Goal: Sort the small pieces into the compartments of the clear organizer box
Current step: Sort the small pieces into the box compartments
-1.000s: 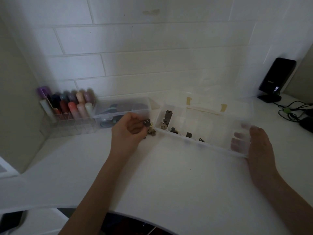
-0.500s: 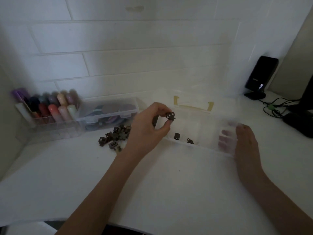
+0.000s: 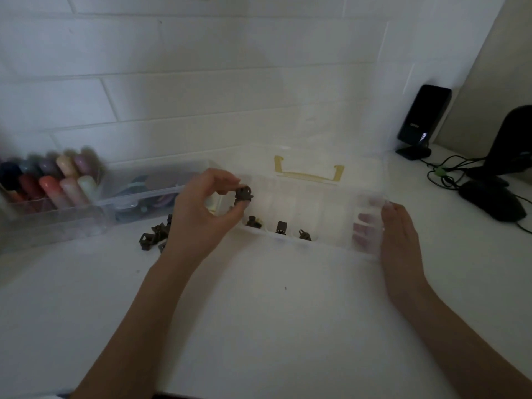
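Observation:
The clear organizer box (image 3: 325, 243) lies open on the white counter, its lid with a yellow handle leaning back toward the wall. My left hand (image 3: 201, 217) pinches a small dark piece (image 3: 243, 194) between thumb and forefinger, above the box's left compartments. Three dark pieces (image 3: 280, 227) sit one each in the front compartments. A loose pile of dark pieces (image 3: 154, 237) lies on the counter left of the box, partly hidden by my left hand. My right hand (image 3: 398, 237) grips the box's right end, fingers curled inside the wall.
A clear bin (image 3: 144, 194) and a holder of coloured markers (image 3: 49, 182) stand at the left against the tiled wall. At the right are a black speaker (image 3: 421, 122), cables (image 3: 443, 171) and a dark mouse (image 3: 492, 200).
My left hand picked a dark piece from the pile and carried it right, over the box's left compartments. My right hand kept holding the box's right end. The view shifted.

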Motion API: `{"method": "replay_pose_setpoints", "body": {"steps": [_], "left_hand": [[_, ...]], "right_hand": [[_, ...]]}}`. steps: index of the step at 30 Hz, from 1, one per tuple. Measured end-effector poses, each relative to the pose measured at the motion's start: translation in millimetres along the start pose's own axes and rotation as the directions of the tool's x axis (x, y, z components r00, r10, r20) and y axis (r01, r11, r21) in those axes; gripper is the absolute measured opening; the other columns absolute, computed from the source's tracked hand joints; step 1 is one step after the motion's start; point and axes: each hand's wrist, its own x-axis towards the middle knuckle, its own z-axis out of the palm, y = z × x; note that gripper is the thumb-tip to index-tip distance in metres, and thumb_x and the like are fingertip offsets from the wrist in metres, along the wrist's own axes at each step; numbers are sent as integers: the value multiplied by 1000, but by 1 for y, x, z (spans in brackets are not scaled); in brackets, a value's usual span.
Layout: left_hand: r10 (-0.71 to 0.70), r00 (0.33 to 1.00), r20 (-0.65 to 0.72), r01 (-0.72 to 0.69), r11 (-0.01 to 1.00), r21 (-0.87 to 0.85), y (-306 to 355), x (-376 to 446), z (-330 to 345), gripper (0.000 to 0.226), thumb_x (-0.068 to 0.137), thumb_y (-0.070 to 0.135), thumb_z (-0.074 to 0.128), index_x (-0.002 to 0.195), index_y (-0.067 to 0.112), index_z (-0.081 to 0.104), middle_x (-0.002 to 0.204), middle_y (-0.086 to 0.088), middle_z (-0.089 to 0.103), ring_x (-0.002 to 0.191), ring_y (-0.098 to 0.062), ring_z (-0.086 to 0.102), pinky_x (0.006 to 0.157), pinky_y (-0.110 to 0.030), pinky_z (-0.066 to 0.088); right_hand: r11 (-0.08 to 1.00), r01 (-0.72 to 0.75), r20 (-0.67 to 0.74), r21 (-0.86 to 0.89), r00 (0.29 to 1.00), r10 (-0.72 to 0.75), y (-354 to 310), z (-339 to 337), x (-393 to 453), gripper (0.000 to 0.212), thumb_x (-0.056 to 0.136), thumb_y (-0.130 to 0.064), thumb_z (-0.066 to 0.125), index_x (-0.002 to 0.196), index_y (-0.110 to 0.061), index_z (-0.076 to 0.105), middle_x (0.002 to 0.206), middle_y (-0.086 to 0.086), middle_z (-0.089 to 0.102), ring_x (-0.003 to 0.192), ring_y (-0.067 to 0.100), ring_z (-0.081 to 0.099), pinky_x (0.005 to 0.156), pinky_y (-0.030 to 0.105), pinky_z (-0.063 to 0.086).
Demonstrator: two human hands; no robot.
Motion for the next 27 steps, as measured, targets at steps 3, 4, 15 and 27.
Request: {"method": "replay_pose_setpoints", "body": {"steps": [3, 4, 15, 27], "left_hand": [[65, 996, 63, -73, 990, 123, -2, -1, 1, 21, 70, 19, 72, 85, 28, 60, 82, 27, 59, 82, -4, 53, 75, -22, 42], [60, 993, 104, -75, 987, 140, -2, -2, 2, 19, 70, 21, 69, 84, 28, 60, 80, 24, 59, 80, -5, 52, 73, -22, 41], [162, 893, 420, -383, 764, 520, -1, -8, 11, 29, 88, 37, 30, 84, 18, 52, 71, 13, 40, 72, -16, 45, 72, -30, 20], [50, 978, 201, -83, 984, 161, -2, -7, 7, 23, 96, 42, 26, 80, 30, 39, 87, 3, 69, 77, -16, 63, 64, -40, 49]], "right_hand": [[1000, -5, 0, 4, 1000, 5, -1, 0, -1, 30, 101, -32, 36, 114, -12, 55, 106, 17, 60, 84, 22, 65, 79, 38, 53], [1000, -6, 0, 5, 1000, 6, -1, 0, -1, 30, 101, -32, 36, 114, -12, 55, 106, 17, 60, 84, 22, 65, 80, 39, 53], [999, -30, 4, 9, 1000, 30, -3, 0, -1, 28, 101, -31, 36, 112, -13, 55, 104, 14, 60, 83, 20, 65, 79, 36, 53], [998, -54, -12, 15, 998, 54, -5, 2, -2, 28, 101, -31, 38, 114, -13, 55, 109, 17, 60, 92, 28, 65, 88, 52, 52]]}}
